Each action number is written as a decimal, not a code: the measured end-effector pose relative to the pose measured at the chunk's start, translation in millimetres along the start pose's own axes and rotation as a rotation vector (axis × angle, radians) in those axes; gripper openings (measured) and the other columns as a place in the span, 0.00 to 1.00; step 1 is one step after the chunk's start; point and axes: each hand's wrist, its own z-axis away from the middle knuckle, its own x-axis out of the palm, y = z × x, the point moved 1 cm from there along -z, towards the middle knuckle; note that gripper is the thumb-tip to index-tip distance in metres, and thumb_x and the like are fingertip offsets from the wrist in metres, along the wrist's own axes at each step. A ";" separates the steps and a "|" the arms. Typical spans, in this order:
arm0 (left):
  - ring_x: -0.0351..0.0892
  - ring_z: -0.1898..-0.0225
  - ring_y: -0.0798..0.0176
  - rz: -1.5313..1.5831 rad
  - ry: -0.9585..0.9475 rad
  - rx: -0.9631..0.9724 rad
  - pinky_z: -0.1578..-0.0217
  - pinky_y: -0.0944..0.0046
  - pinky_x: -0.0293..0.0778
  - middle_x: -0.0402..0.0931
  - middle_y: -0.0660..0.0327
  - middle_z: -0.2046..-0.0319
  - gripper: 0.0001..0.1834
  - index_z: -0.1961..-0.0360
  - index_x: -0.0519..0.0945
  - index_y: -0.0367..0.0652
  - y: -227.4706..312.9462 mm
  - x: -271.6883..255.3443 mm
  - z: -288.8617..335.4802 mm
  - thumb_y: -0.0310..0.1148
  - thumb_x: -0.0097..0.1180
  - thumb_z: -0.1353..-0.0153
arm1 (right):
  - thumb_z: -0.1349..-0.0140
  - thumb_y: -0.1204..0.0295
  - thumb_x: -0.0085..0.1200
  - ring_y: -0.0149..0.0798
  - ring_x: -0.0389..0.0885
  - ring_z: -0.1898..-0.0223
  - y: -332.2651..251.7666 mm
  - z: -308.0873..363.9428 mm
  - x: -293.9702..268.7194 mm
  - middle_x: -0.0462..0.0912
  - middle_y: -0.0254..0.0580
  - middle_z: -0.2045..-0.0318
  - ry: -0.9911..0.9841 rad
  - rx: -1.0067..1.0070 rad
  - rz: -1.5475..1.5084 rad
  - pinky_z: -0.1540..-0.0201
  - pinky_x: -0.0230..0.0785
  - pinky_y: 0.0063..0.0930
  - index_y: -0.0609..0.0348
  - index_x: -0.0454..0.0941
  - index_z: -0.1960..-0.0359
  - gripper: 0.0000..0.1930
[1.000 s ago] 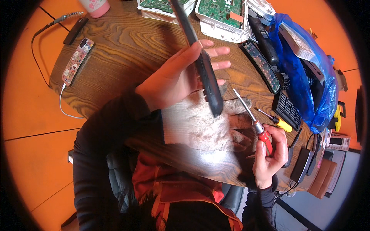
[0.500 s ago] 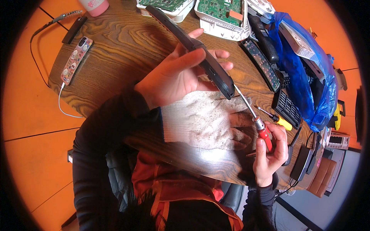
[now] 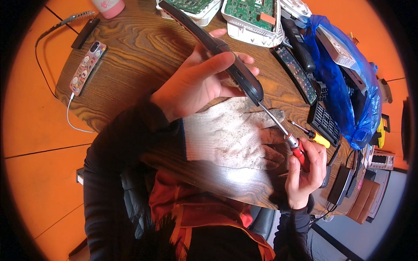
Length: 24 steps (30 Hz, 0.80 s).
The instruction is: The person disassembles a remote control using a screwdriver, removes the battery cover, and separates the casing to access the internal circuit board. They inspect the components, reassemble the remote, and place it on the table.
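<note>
My left hand (image 3: 191,80) grips a long, slim black remote control (image 3: 244,77), tilted and held above the wooden table. The thumb lies across its near face, with the other fingers behind it. In my right hand (image 3: 306,174) is a screwdriver (image 3: 297,150) with a red handle and a metal shaft, held between thumb and fingers. Its tip meets the lower end of the remote control; whether it sits in a gap or hole cannot be made out. Beneath both lies a soiled white knit glove (image 3: 224,137). A second screwdriver (image 3: 320,138), yellow-handled, rests beside my right hand.
White housings with green circuit boards (image 3: 250,15) stand at the far edge. To the right are an opened remote (image 3: 296,71), a black keypad piece (image 3: 324,122), a blue plastic bag (image 3: 331,93) and a black adapter (image 3: 341,186). A phone (image 3: 87,69) on a cable lies left.
The remote control has turned slightly, and its lower end has shifted a little left. The screwdriver's tip has followed it, lower and to the left. Both hands keep their holds.
</note>
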 end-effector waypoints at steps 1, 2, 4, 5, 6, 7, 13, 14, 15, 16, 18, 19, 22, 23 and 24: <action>0.65 0.44 0.46 -0.044 0.013 0.007 0.49 0.35 0.63 0.63 0.48 0.50 0.39 0.39 0.42 0.59 1.0 0.8 -0.3 0.33 0.56 0.42 | 0.55 0.79 0.61 0.40 0.73 0.70 0.0 -0.4 0.5 0.76 0.47 0.70 0.012 -0.008 0.036 0.66 0.67 0.27 0.69 0.75 0.59 0.18; 0.65 0.44 0.46 -0.081 0.019 0.026 0.49 0.35 0.63 0.63 0.48 0.50 0.39 0.39 0.42 0.59 1.7 2.0 -0.7 0.32 0.56 0.42 | 0.55 0.78 0.61 0.40 0.73 0.70 -0.1 -0.6 1.7 0.76 0.47 0.70 -0.010 -0.011 0.032 0.66 0.67 0.27 0.68 0.75 0.59 0.18; 0.63 0.43 0.45 -0.224 0.055 0.031 0.47 0.36 0.63 0.63 0.48 0.50 0.37 0.39 0.43 0.56 -1.7 5.9 -0.2 0.36 0.54 0.41 | 0.54 0.78 0.61 0.40 0.73 0.70 0.3 -0.9 4.7 0.76 0.47 0.70 -0.042 -0.008 0.042 0.66 0.67 0.27 0.68 0.75 0.59 0.18; 0.63 0.42 0.44 -0.291 0.071 0.040 0.46 0.36 0.62 0.63 0.48 0.50 0.36 0.38 0.44 0.55 -3.8 7.9 0.6 0.39 0.53 0.41 | 0.53 0.77 0.61 0.41 0.73 0.71 1.2 -1.4 6.5 0.76 0.47 0.70 -0.039 -0.001 0.036 0.67 0.67 0.28 0.68 0.75 0.59 0.18; 0.63 0.42 0.44 -0.244 0.106 0.027 0.46 0.36 0.62 0.64 0.48 0.50 0.35 0.39 0.45 0.55 -5.9 9.2 1.8 0.37 0.53 0.40 | 0.53 0.76 0.60 0.41 0.73 0.71 1.5 -1.3 7.0 0.76 0.47 0.70 -0.027 0.019 0.018 0.67 0.67 0.28 0.68 0.75 0.59 0.17; 0.63 0.42 0.44 -0.197 0.140 0.016 0.46 0.35 0.61 0.64 0.48 0.50 0.33 0.40 0.46 0.56 -7.9 10.2 2.9 0.36 0.52 0.40 | 0.52 0.76 0.60 0.41 0.73 0.71 2.1 -1.3 7.5 0.76 0.47 0.70 -0.022 0.035 0.006 0.67 0.67 0.28 0.68 0.75 0.59 0.17; 0.64 0.42 0.46 -0.266 0.196 0.060 0.46 0.35 0.62 0.66 0.49 0.51 0.27 0.44 0.47 0.55 -12.9 7.8 0.4 0.29 0.47 0.38 | 0.48 0.76 0.56 0.39 0.74 0.70 4.4 -0.9 12.4 0.76 0.45 0.70 -0.006 0.127 -0.044 0.65 0.66 0.25 0.69 0.75 0.60 0.13; 0.64 0.42 0.46 -0.303 0.211 0.080 0.47 0.35 0.62 0.67 0.49 0.52 0.27 0.44 0.47 0.55 -14.0 7.5 0.3 0.27 0.46 0.38 | 0.48 0.77 0.55 0.38 0.73 0.70 4.8 -0.2 13.3 0.76 0.45 0.70 -0.009 0.195 -0.118 0.65 0.65 0.24 0.69 0.75 0.61 0.12; 0.66 0.45 0.49 -0.283 0.218 0.091 0.48 0.39 0.65 0.68 0.49 0.53 0.29 0.45 0.47 0.55 -14.8 7.0 -0.1 0.25 0.49 0.40 | 0.47 0.77 0.55 0.37 0.73 0.70 5.3 0.7 14.6 0.76 0.45 0.70 -0.016 0.267 -0.177 0.65 0.65 0.24 0.68 0.75 0.61 0.12; 0.69 0.47 0.52 -0.263 0.225 0.101 0.50 0.43 0.68 0.69 0.50 0.55 0.30 0.47 0.47 0.54 -15.4 6.4 -0.4 0.23 0.51 0.43 | 0.47 0.78 0.54 0.36 0.73 0.70 5.8 1.8 15.2 0.76 0.45 0.70 -0.022 0.344 -0.225 0.65 0.65 0.23 0.68 0.75 0.61 0.11; 0.72 0.50 0.56 -0.302 0.218 0.136 0.52 0.51 0.72 0.70 0.51 0.57 0.32 0.49 0.47 0.54 -16.0 5.2 -1.2 0.20 0.54 0.45 | 0.41 0.76 0.51 0.26 0.70 0.74 7.0 4.7 16.9 0.76 0.37 0.73 -0.030 0.533 -0.453 0.70 0.61 0.16 0.67 0.75 0.60 0.10; 0.73 0.51 0.57 -0.363 0.205 0.159 0.53 0.55 0.73 0.71 0.51 0.58 0.33 0.49 0.47 0.54 -15.9 4.4 -1.8 0.20 0.54 0.45 | 0.40 0.75 0.50 0.24 0.69 0.76 8.0 6.3 17.5 0.76 0.35 0.74 -0.035 0.640 -0.558 0.72 0.59 0.14 0.67 0.75 0.59 0.10; 0.74 0.53 0.59 -0.368 0.173 0.223 0.56 0.62 0.74 0.73 0.51 0.59 0.34 0.48 0.47 0.54 -17.7 2.3 -2.1 0.17 0.54 0.46 | 0.34 0.69 0.45 0.19 0.65 0.79 12.0 8.0 18.2 0.74 0.32 0.77 -0.049 0.879 -0.874 0.79 0.54 0.10 0.67 0.74 0.56 0.13; 0.74 0.54 0.60 -0.324 0.144 0.254 0.56 0.64 0.74 0.73 0.51 0.60 0.35 0.48 0.46 0.54 -18.6 1.9 -1.8 0.16 0.54 0.47 | 0.34 0.67 0.45 0.20 0.65 0.79 13.2 7.7 18.9 0.74 0.32 0.77 -0.053 0.915 -0.960 0.79 0.54 0.11 0.67 0.74 0.57 0.14; 0.72 0.51 0.55 -0.386 0.116 0.285 0.54 0.59 0.73 0.72 0.49 0.58 0.33 0.47 0.46 0.54 -18.7 1.3 -1.8 0.17 0.51 0.45 | 0.34 0.66 0.44 0.20 0.65 0.80 14.2 7.2 19.3 0.74 0.33 0.77 -0.045 0.966 -1.050 0.80 0.54 0.11 0.67 0.74 0.57 0.15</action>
